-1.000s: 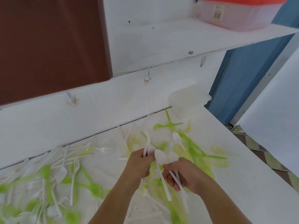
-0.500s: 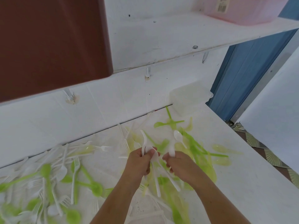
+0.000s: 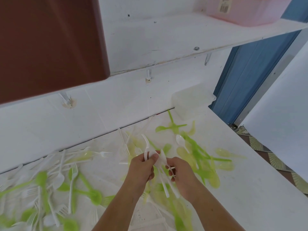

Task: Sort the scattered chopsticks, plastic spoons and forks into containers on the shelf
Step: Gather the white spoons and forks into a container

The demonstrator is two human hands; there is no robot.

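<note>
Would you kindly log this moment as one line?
left hand: grips white plastic spoons | right hand: grips spoons | sorting: unfinished

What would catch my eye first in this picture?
The left hand and right hand meet at centre, gripping white plastic spoons. Bright green plastic spoons and white plastic forks litter the white table around them. A pink translucent box sits on the shelf, top right.
</note>
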